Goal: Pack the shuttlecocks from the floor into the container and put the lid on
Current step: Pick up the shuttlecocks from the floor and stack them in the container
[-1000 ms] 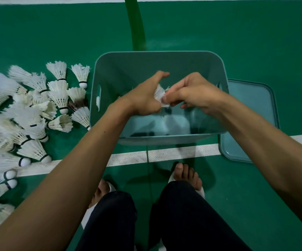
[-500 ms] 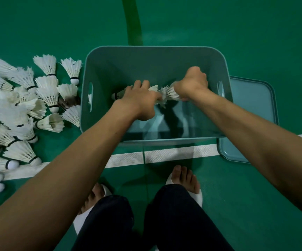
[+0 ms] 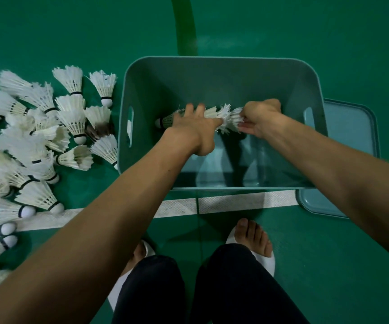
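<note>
A teal plastic container (image 3: 214,83) stands on the green floor in front of me. Inside it a row of nested white shuttlecocks (image 3: 222,115) lies sideways, cork end to the left. My left hand (image 3: 190,132) rests over the row's left part with its fingers stretched out and blurred. My right hand (image 3: 262,115) grips the feathered right end. A large pile of loose shuttlecocks (image 3: 39,141) lies on the floor left of the container. The teal lid (image 3: 352,129) lies flat on the floor at the container's right side, partly hidden by my right forearm.
A white court line (image 3: 235,202) runs across the floor just in front of the container. My two feet in white sandals (image 3: 252,242) stand behind it, with my dark trouser legs below. A darker green stripe (image 3: 184,24) runs away beyond the container.
Both hands have lowered the row of shuttlecocks deeper into the container. The fingers of my left hand have gone from curled round the row to stretched out over it.
</note>
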A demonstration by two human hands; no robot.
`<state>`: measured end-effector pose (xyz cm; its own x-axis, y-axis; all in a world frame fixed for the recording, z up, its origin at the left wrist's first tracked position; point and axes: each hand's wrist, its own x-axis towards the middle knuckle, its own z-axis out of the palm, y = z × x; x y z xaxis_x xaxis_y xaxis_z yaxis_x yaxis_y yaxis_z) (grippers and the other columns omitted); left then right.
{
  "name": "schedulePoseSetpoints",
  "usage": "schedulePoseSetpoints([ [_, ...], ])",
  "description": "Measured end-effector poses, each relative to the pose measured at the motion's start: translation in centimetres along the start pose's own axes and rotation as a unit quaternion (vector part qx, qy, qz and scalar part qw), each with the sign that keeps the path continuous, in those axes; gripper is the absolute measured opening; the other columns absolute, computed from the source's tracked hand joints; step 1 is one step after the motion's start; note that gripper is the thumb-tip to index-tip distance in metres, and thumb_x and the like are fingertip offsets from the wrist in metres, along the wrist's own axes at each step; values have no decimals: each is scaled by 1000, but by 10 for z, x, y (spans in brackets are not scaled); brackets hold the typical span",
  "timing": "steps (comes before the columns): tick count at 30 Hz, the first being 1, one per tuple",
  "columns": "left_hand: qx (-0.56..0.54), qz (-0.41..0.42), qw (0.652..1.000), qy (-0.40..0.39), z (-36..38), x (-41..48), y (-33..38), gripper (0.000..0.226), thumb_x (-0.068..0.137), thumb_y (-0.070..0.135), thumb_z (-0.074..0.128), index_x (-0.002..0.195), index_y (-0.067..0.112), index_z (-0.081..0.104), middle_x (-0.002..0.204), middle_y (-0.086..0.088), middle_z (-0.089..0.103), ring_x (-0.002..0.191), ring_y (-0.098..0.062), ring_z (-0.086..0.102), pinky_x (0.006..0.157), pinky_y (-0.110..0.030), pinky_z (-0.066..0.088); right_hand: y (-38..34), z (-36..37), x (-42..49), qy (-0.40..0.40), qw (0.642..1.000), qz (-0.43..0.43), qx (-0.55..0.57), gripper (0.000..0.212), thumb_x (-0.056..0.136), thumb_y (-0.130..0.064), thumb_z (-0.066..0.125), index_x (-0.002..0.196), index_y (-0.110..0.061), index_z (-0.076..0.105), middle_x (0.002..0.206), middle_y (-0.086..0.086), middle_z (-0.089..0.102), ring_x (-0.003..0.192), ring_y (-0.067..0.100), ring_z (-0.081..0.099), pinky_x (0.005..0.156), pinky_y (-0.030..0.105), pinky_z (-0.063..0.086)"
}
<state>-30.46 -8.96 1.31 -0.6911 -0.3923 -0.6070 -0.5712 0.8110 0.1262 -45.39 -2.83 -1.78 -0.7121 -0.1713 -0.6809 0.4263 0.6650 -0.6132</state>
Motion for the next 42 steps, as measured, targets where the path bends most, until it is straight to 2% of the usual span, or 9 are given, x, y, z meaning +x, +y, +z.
schedulePoseSetpoints([
  [4,-14,0,1000,8,-3,-1,0,75,90,11,47,157,40,28,156,-17,23,144,-42,20,115,-61,29,-4,-2,-8,-17,999,4,-30,15,89,5,63,102,-4,63,79,12,69,60,21,66,33,25,49],
  [9,-67,6,997,26,-5,-8,-6,72,88,12,45,152,44,39,143,-11,35,140,-41,27,110,-61,36,-9,-14,-20,12,995,-38,-87,9,81,-12,74,81,-6,67,86,13,76,61,23,68,51,29,58],
  [14,-96,5,994,51,-15,-42,-12,71,90,8,46,155,37,39,146,-15,36,140,-43,27,111,-62,34,-10,-38,-67,103,946,-205,-227,17,81,-15,65,68,-10,56,69,3,59,58,20,55,60,32,52],
  [17,-144,7,981,129,-22,-76,-20,68,88,4,49,151,29,46,141,-18,42,135,-42,36,108,-58,40,-5,-43,-94,110,902,-312,-277,17,82,-8,62,67,-2,67,70,8,70,66,23,67,68,37,60],
  [25,-268,5,847,459,8,-150,-65,37,81,8,55,115,16,67,112,-6,63,96,-20,61,85,-30,49,-6,13,-185,33,817,-511,-264,19,85,-23,61,80,-16,78,80,0,76,81,19,71,78,38,60],
  [30,-377,-176,766,491,64,-165,-108,23,82,17,56,103,17,66,105,-3,66,88,-20,64,79,-38,55,3,53,-238,20,699,-639,-320,22,90,-28,59,85,-14,76,88,3,73,96,28,60,77,35,50],
  [37,-228,-330,864,305,123,-157,-173,63,73,8,72,133,6,53,139,-18,49,126,-40,44,96,-48,45,17,128,-279,-168,621,-594,-484,20,87,-8,55,68,-11,48,71,4,51,76,27,55,56,34,43],
  [39,-185,-328,877,298,131,-150,-188,65,77,10,73,137,9,48,146,-16,41,130,-41,38,100,-48,40,26,152,-282,-209,601,-567,-522,9,89,-6,56,83,-11,52,89,6,55,94,31,57,67,34,39],
  [42,-149,-290,894,309,141,-139,-207,57,83,19,73,138,18,55,147,-11,42,129,-40,39,99,-51,41,45,193,-271,-186,588,-538,-575,41,94,-13,59,134,-9,55,134,14,52,126,33,46,90,40,43],
])
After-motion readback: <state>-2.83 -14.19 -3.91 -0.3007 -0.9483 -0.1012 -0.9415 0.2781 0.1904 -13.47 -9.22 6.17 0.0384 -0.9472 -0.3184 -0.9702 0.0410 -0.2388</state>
